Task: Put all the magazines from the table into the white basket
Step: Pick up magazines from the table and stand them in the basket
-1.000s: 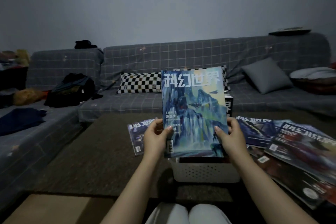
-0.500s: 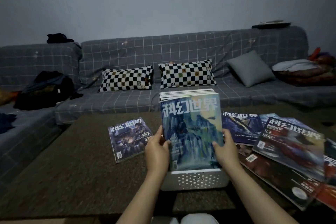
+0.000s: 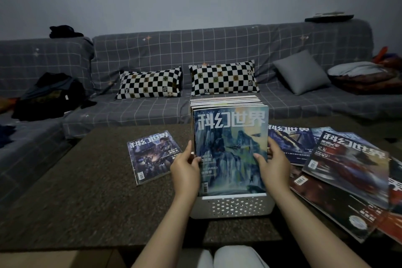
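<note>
A white perforated basket (image 3: 232,206) stands on the dark table (image 3: 87,191) right in front of me. Several magazines stand upright in it. The nearest one, a blue-green mountain-cover magazine (image 3: 230,150), is at the front of the row with its lower edge inside the basket. My left hand (image 3: 187,172) grips its left edge and my right hand (image 3: 274,167) grips its right edge. One dark magazine (image 3: 152,156) lies flat to the left of the basket. A fanned pile of magazines (image 3: 348,169) lies to the right.
A grey checked sofa (image 3: 195,54) runs behind and to the left of the table, with two chequered cushions (image 3: 224,77), a grey cushion (image 3: 301,76) and dark clothes (image 3: 47,95). My knees (image 3: 230,257) show at the table's near edge.
Both hands have lowered the mountain-cover magazine from chest height down into the front of the basket. The view has tilted and shifted with it.
</note>
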